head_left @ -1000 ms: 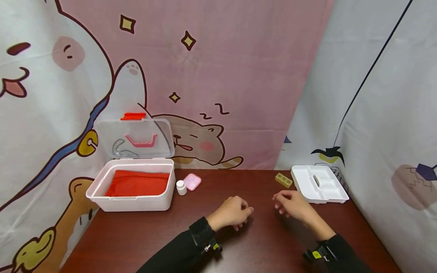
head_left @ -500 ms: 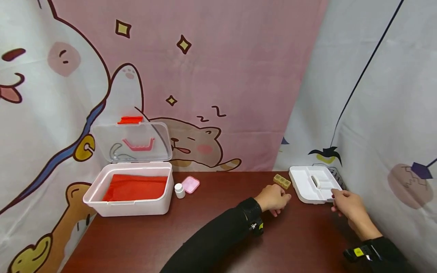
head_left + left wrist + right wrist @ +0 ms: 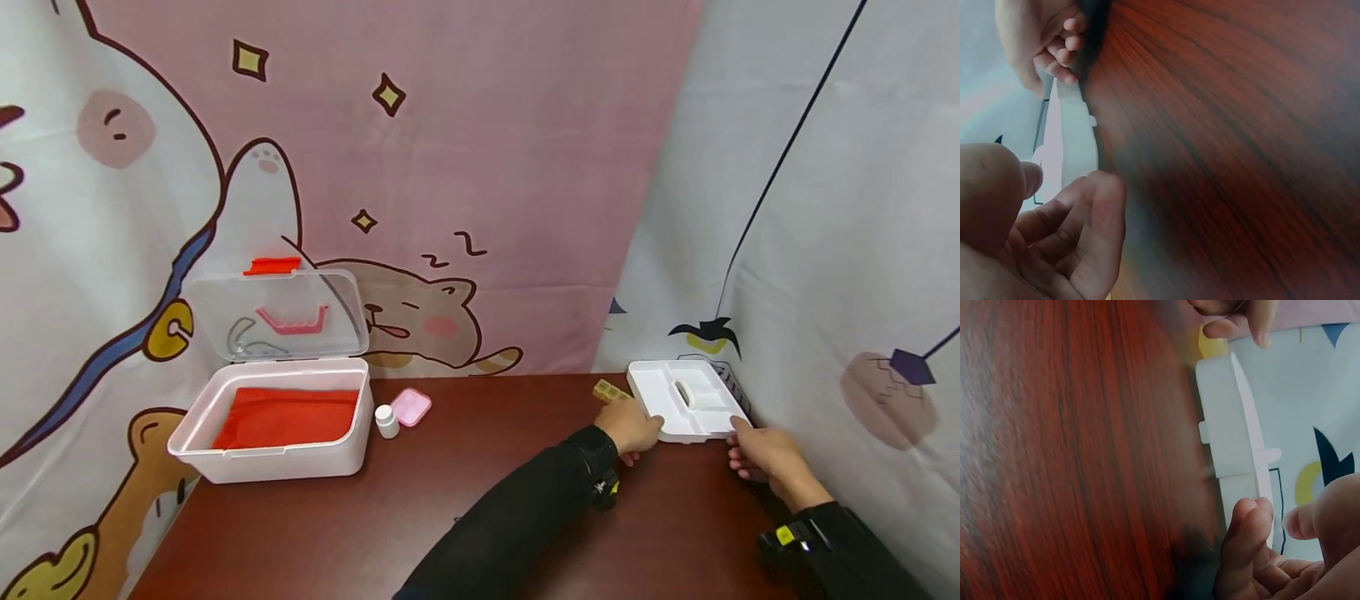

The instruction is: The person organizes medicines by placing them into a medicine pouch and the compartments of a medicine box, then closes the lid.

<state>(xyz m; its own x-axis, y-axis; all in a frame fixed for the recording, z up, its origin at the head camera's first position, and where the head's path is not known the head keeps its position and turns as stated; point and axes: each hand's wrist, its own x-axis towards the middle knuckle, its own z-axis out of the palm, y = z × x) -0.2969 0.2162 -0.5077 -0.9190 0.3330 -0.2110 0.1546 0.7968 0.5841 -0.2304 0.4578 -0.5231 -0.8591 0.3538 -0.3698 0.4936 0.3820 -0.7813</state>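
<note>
A white compartment tray (image 3: 656, 375) lies flat at the back right of the table, with a small white oval piece (image 3: 684, 393) standing up inside it. My left hand (image 3: 630, 423) is at its front left corner, thumb above the rim and fingers low by the side. At the front right corner is my right hand (image 3: 767, 454); its curled fingertips (image 3: 1254, 515) overlap the wall, and a gap shows between thumb and rim in the right wrist view. Behind the left hand, partly covered by it, is a small yellow translucent box (image 3: 609, 391).
On the left of the brown table (image 3: 465, 467) stands a white box (image 3: 270, 465) holding folded red cloth (image 3: 288, 418). Its clear lid (image 3: 206, 300), with a pink handle (image 3: 296, 323), is raised. Beside it are a white bottle (image 3: 387, 423) and a pink case (image 3: 411, 408). Curtains (image 3: 525, 208) rise behind.
Both hands have moved right to the tray's front corners, the right hand arriving first. The left hand now partly covers the yellow box. The head view has turned slightly right.
</note>
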